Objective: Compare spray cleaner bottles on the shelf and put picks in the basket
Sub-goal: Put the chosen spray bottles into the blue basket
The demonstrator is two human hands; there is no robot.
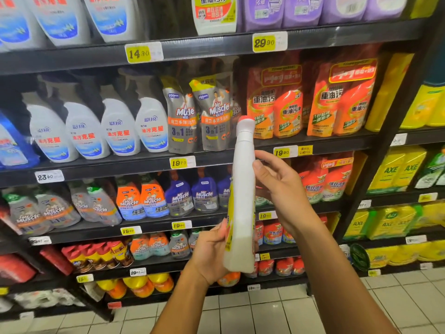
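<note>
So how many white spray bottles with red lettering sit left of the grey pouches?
4 spray bottles, side by side on that shelf: first, second, third, fourth beside the grey pouches. More may stand hidden behind them.

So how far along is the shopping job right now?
Done: one white bottle is off the shelf. In hand: the left hand grips its base while the right hand holds its side, apparently inspecting it. Left: no basket is in view, so nothing shows as picked yet.
</note>
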